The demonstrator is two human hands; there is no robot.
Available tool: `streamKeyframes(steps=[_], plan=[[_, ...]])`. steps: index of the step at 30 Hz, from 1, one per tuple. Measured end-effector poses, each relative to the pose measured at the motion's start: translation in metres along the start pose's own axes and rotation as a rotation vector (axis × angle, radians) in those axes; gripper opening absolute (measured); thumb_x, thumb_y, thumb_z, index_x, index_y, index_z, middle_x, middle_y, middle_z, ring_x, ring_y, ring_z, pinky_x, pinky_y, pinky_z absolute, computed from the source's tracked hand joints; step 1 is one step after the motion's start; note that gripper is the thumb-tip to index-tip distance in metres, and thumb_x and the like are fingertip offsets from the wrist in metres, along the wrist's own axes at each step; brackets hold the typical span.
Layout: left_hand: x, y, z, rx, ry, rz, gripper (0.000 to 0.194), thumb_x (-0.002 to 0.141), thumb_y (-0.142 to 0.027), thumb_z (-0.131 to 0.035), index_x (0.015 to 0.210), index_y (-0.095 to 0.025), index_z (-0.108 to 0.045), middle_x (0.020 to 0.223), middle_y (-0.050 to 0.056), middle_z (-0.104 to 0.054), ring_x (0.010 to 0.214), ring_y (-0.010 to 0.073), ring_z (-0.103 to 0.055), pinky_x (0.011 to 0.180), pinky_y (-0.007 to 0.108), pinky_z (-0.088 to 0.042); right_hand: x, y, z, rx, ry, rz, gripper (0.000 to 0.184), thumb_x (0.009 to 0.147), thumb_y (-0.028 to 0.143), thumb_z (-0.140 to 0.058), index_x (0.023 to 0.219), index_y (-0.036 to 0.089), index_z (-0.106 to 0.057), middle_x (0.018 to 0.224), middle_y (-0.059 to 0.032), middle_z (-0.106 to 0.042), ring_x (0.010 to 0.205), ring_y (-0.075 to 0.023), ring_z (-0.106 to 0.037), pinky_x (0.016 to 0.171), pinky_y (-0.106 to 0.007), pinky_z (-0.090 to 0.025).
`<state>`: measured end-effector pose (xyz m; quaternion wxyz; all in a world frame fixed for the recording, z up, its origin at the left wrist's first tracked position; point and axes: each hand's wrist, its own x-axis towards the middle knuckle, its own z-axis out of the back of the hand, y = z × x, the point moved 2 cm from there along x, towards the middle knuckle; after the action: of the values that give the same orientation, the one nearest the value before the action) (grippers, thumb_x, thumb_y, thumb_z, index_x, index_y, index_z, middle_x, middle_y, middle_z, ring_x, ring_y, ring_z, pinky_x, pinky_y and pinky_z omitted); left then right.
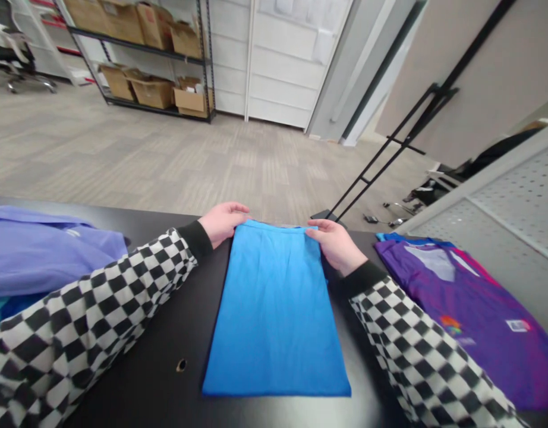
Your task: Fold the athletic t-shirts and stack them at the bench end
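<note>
A blue shirt (280, 309), folded into a long rectangle, lies flat on the black table (162, 333) in front of me. At its far left corner, my left hand (224, 223) pinches the edge between thumb and fingers. My right hand (334, 242) grips the far right corner in the same way, thumb on top. The collar-like band along the far edge runs between both hands. Parts of the fingers are hidden under the cloth.
Lavender clothing (51, 249) lies piled at the left. A folded purple jersey (470, 309) rests at the right, beside a perforated panel (519, 184). Beyond the table stand a black easel-like stand (385, 154) and a shelf (158, 53) with cardboard boxes.
</note>
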<state>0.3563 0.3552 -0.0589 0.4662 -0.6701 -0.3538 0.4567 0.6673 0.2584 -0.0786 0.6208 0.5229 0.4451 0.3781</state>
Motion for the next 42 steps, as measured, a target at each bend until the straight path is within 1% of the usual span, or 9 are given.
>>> streamKeyframes(steps=[6,10,15,19,22,28,34,38,42], plan=[[0.008,-0.010,0.018,0.145,-0.166,-0.324,0.023,0.080,-0.007,-0.071,0.101,-0.017,-0.070,0.110,0.010,-0.080,0.110,0.0227,-0.078,0.107,0.041,-0.063,0.011,-0.007,0.006,-0.291,-0.060,0.322,0.043,0.090,0.038,-0.080,0.128,0.021,-0.072,0.131,-0.0179,-0.081,0.123,-0.0318,-0.079,0.114,-0.055,-0.062],[-0.043,-0.011,0.011,0.625,-0.122,-0.669,0.028,0.088,-0.016,-0.068,0.114,-0.018,-0.078,0.123,0.012,-0.082,0.123,0.0309,-0.075,0.120,0.051,-0.055,-0.014,0.016,0.012,-0.645,-0.195,0.643,0.043,0.101,0.040,-0.068,0.138,0.019,-0.074,0.155,-0.0203,-0.069,0.151,-0.0349,-0.062,0.134,-0.061,-0.043],[-0.172,0.022,-0.005,0.962,0.318,-0.963,0.039,0.101,-0.021,-0.065,0.136,-0.028,-0.079,0.141,0.010,-0.080,0.140,0.0311,-0.071,0.130,0.050,-0.047,-0.125,0.036,0.012,-0.800,0.055,0.799,0.042,0.111,0.031,-0.058,0.151,0.028,-0.072,0.159,-0.0122,-0.068,0.157,-0.0328,-0.056,0.138,-0.061,-0.036],[-0.255,0.067,0.013,1.116,0.384,-0.971,0.052,0.100,-0.018,-0.060,0.148,-0.033,-0.072,0.152,0.006,-0.075,0.141,0.0266,-0.071,0.134,0.049,-0.043,-0.236,0.012,0.011,-0.928,0.405,0.880,0.051,0.109,0.024,-0.065,0.160,0.031,-0.065,0.160,-0.0098,-0.068,0.150,-0.0297,-0.064,0.136,-0.057,-0.041],[-0.287,0.089,0.030,1.258,0.377,-0.882,0.067,0.095,-0.023,-0.066,0.162,-0.030,-0.062,0.165,0.009,-0.065,0.154,0.0294,-0.061,0.136,0.052,-0.040,-0.286,-0.011,0.017,-1.049,0.486,0.829,0.062,0.108,0.029,-0.070,0.168,0.028,-0.056,0.167,-0.0123,-0.060,0.156,-0.0300,-0.058,0.137,-0.055,-0.041],[-0.317,0.110,0.043,1.421,0.383,-0.937,0.076,0.091,-0.034,-0.076,0.165,-0.030,-0.058,0.170,0.007,-0.059,0.156,0.0302,-0.059,0.140,0.052,-0.032,-0.325,-0.029,0.027,-1.175,0.527,0.849,0.078,0.105,0.047,-0.079,0.173,0.025,-0.049,0.169,-0.0147,-0.056,0.158,-0.0335,-0.055,0.134,-0.055,-0.044],[-0.332,0.128,0.052,1.281,0.218,-1.170,0.043,0.102,-0.017,-0.061,0.136,-0.036,-0.079,0.140,-0.002,-0.082,0.124,0.0212,-0.077,0.123,0.041,-0.050,-0.357,-0.039,0.032,-1.145,0.305,0.947,0.054,0.107,0.009,-0.061,0.156,0.031,-0.067,0.148,-0.0071,-0.076,0.142,-0.0278,-0.071,0.127,-0.052,-0.054],[-0.333,0.117,0.052,1.192,0.267,-1.123,0.037,0.103,-0.015,-0.059,0.119,-0.038,-0.083,0.123,-0.001,-0.087,0.111,0.0245,-0.078,0.108,0.045,-0.059,-0.367,-0.041,0.032,-1.070,0.273,1.005,0.051,0.106,0.008,-0.062,0.151,0.032,-0.069,0.140,-0.0068,-0.081,0.129,-0.0261,-0.079,0.121,-0.050,-0.060],[-0.338,0.087,0.052,1.194,0.323,-1.112,0.042,0.102,-0.012,-0.059,0.127,-0.037,-0.082,0.113,0.000,-0.088,0.110,0.0217,-0.079,0.115,0.042,-0.059,-0.373,-0.025,0.033,-1.015,0.289,0.974,0.047,0.102,0.009,-0.065,0.144,0.032,-0.072,0.139,-0.0088,-0.082,0.133,-0.0280,-0.077,0.122,-0.052,-0.059]])
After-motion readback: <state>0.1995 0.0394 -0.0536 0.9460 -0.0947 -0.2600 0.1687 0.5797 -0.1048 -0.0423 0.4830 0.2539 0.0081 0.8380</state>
